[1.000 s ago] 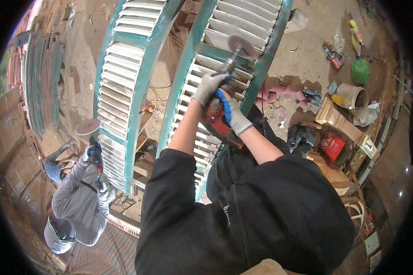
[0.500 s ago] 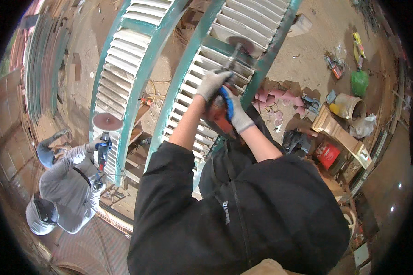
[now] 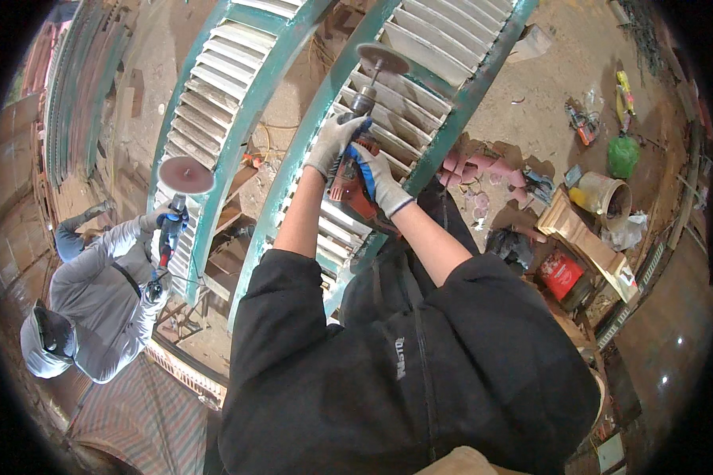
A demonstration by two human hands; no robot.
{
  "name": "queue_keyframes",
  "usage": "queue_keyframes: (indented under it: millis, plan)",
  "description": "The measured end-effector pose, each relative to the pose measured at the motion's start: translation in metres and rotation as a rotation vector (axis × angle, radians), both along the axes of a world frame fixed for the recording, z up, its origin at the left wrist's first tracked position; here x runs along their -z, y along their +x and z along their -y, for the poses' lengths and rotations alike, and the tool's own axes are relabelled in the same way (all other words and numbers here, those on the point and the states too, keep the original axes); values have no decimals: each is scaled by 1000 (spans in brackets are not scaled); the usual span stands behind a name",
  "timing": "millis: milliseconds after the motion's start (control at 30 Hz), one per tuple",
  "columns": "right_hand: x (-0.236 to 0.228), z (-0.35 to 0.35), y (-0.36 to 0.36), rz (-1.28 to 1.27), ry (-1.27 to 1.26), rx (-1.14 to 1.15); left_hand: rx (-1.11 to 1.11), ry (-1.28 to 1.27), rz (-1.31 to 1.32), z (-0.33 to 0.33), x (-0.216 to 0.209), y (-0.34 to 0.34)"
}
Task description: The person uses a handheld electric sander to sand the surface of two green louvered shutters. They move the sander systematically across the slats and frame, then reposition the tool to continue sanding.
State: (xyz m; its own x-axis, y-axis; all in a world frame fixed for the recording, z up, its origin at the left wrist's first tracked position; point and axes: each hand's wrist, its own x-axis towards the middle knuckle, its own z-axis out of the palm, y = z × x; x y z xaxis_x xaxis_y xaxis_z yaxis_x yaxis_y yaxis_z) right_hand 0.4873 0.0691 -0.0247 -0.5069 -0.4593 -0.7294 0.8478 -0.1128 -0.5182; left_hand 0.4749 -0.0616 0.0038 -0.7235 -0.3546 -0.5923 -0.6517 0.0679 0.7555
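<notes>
Currently both gloved hands, left hand (image 3: 334,142) and right hand (image 3: 380,180), grip a red sander (image 3: 355,170), disc (image 3: 383,59) on pale shutter slats (image 3: 420,79), green frame (image 3: 459,103) unsanded.

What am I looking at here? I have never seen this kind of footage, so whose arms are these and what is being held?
This is one view from a fisheye camera on a person's head, looking down, so straight edges bend. Their gloved left hand and right hand together grip a red power sander, whose round disc sits over a green-framed louvred shutter. A second shutter lies alongside. At the left, a co-worker in grey holds a similar sander. On the dusty floor at the right stand a bucket and a red can.
</notes>
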Motion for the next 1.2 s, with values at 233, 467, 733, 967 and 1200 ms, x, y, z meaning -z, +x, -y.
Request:
queue_keyframes:
  millis: [233, 467, 733, 967, 1200]
  plan:
    - [-13, -40, 15, 95, 49, 122, 178, 213, 45, -38, 7, 11]
    - [21, 8, 27, 122, 59, 1, -52, 99, -1, 7, 37, 26]
    - [18, 14, 34, 249, -94, 195, 267, -144, 135, 13, 37, 17]
    - [7, 39, 33, 236, -273, 330, 467, -132, 78, 36, 26, 6]
    - [14, 55, 28, 393, -302, 142, 155, -147, 143, 47, -3, -4]
